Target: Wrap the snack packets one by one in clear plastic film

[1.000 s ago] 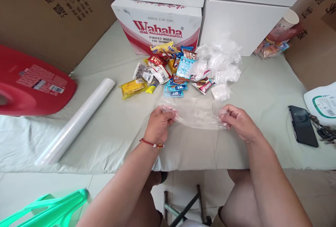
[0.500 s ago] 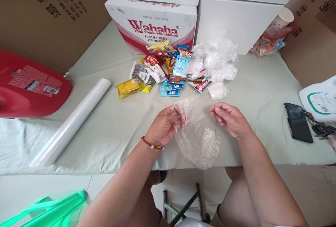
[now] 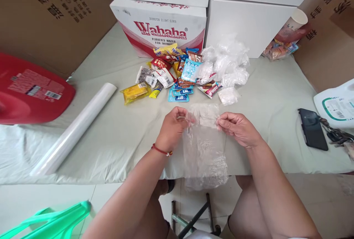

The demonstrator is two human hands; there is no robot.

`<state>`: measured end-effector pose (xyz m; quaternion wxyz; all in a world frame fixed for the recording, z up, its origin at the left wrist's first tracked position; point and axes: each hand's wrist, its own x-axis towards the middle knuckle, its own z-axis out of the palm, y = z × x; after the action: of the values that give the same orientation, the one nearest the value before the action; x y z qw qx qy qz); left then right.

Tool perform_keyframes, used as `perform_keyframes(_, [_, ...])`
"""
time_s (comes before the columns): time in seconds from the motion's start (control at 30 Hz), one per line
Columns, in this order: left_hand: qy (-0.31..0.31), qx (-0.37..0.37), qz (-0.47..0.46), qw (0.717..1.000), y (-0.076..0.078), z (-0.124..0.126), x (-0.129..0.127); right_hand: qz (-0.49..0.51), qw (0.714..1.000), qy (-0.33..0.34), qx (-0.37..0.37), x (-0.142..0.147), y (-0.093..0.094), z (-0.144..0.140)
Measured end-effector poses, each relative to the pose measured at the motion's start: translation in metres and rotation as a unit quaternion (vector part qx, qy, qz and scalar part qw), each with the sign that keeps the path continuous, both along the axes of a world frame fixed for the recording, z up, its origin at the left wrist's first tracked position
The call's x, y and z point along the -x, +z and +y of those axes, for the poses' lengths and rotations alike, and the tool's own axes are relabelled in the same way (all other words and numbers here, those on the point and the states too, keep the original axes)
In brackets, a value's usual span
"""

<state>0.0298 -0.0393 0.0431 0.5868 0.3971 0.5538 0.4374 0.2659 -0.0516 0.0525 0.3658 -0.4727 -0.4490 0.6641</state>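
A clear plastic bag (image 3: pixel 204 150) is stretched between my two hands, its lower end hanging past the table's front edge. My left hand (image 3: pixel 174 126) pinches the bag's upper left side. On the upper right side, my right hand (image 3: pixel 236 127) grips it between thumb and fingers. Just beyond the bag lies a heap of wrapped snacks, among them blue packets (image 3: pixel 179 93), a yellow packet (image 3: pixel 135 92) and a white packet (image 3: pixel 165 77). Beside them, to the right, is a pile of crumpled clear plastic bags (image 3: pixel 231 62).
A roll of clear plastic (image 3: pixel 74 128) and a red jug (image 3: pixel 35 87) are on the left. At the right lie a black phone (image 3: pixel 312 128), keys (image 3: pixel 336 134) and a white bottle (image 3: pixel 337 104). A Wahaha carton (image 3: pixel 163 28) stands behind the snacks. A green plastic stool (image 3: pixel 55 218) is below left.
My right hand has moved left and taken hold of the bag. The bag, bunched in my left hand before, is now spread flatter and hangs lower.
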Motion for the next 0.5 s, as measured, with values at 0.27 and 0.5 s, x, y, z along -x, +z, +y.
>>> perform_keyframes(0.27, [0.053, -0.276, 0.180, 0.943, 0.005, -0.019, -0.017, 0.078, 0.996, -0.050, 0.020, 0.025, -0.010, -0.003])
perform_keyframes(0.5, [-0.025, -0.087, -0.023, 0.996, -0.005, -0.027, -0.045, 0.037, 0.993, -0.097, -0.055, 0.039, -0.021, -0.005])
